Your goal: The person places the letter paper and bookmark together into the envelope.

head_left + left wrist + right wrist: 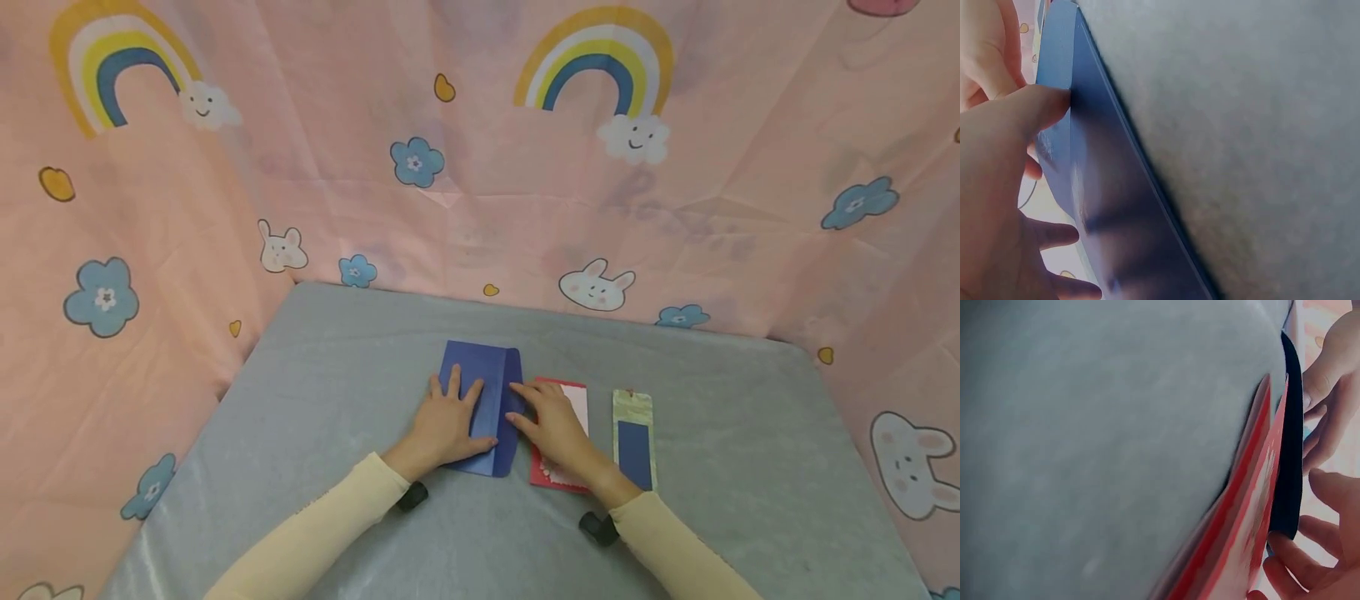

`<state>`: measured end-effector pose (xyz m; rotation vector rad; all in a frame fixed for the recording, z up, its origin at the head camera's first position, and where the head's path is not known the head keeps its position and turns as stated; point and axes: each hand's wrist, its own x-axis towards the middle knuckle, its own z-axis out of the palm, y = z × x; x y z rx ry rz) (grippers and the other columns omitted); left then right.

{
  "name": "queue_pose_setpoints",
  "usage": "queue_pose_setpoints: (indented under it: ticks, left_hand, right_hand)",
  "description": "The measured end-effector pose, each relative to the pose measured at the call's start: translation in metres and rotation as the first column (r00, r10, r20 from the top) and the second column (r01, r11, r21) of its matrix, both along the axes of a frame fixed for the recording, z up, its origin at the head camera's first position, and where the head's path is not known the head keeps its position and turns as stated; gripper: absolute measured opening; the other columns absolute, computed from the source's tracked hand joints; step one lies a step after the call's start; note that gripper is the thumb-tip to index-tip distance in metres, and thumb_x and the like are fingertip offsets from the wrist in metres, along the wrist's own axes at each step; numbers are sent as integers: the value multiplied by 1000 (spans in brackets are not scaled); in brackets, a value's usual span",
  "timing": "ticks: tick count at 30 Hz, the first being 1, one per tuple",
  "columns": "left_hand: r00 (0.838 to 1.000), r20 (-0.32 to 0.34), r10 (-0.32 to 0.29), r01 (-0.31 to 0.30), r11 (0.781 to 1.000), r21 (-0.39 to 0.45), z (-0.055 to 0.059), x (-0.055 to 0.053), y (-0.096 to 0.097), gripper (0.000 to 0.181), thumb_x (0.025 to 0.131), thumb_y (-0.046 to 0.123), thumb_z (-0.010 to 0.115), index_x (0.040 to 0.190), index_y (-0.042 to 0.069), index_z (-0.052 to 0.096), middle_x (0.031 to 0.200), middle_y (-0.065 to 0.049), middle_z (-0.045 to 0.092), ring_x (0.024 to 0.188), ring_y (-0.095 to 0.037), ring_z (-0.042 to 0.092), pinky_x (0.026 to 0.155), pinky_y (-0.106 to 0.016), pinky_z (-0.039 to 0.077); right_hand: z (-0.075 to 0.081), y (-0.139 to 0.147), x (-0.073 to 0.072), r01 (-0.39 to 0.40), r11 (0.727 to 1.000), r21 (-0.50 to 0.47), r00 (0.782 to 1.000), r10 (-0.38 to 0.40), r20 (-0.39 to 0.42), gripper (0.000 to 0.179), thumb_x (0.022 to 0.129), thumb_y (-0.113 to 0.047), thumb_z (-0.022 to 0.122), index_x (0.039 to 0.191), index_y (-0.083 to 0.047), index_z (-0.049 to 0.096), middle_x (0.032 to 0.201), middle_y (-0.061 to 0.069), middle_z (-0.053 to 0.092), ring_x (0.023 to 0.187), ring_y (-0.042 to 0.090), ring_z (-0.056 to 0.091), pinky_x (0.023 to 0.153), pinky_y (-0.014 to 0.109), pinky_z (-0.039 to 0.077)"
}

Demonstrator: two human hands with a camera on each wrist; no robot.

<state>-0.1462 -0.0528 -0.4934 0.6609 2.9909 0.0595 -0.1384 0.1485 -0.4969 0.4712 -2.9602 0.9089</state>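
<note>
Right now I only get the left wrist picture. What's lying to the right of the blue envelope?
Observer: In the head view, a red-and-white card lies just right of the blue envelope.
Child: Ooh! And past the card?
Observer: A gold-edged slip with a dark blue panel lies farther right.
Child: Are there any fun pictures behind everything?
Observer: Yes, two rainbows show on the pink backdrop.
</note>
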Motion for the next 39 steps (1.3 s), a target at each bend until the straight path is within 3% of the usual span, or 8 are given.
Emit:
queue_pose_setpoints:
  ticks: [10,14,18,24,34,39]
  left_hand:
    - [1000,1,-1,1,1000,30,-2,0,0,98,80,72,62,153,12,38,155,-32,32,131,-62,41,104,-57,47]
    - [1000,13,4,-5,999,45,-2,0,0,96,80,71,63,154,16,37,156,-32,32,132,-62,39,104,-57,46]
    - [1000,30,6,-8,998,64,-1,0,1,92,81,69,64,155,22,35,157,-30,30,134,-63,37,104,-59,45]
    - [999,44,0,-4,997,80,1,0,3,87,82,67,65,154,29,35,158,-28,30,135,-63,35,100,-63,45]
    - [996,83,11,-20,995,100,3,-4,4,83,84,67,62,155,32,34,159,-26,30,135,-64,34,100,-65,44]
    - [994,109,23,-36,992,118,6,-5,3,81,84,64,63,154,34,34,160,-25,29,135,-63,35,99,-66,44]
  right_hand:
    - [2,-10,-6,46,994,-100,993,-35,112,47,89,-24,72,132,-7,63,129,16,67,122,32,62,103,50,48]
    - [2,-12,-7,71,992,-104,990,-57,133,45,87,-19,74,130,-7,65,111,12,72,94,21,66,85,39,53]
    - [1,-13,-8,107,984,-145,983,-83,163,45,86,-13,75,129,-7,66,84,5,66,67,11,53,63,24,43]
    - [-1,-13,-8,151,966,-210,972,-107,209,45,85,-8,75,129,-7,66,70,2,59,59,9,49,54,20,38]
    - [-2,-10,-9,224,904,-365,948,-114,298,45,85,-3,73,130,-9,66,52,-5,42,45,7,39,45,20,33]
    - [-2,-8,-10,237,855,-462,930,-63,361,47,87,0,70,133,-6,63,57,0,53,50,8,50,51,19,45]
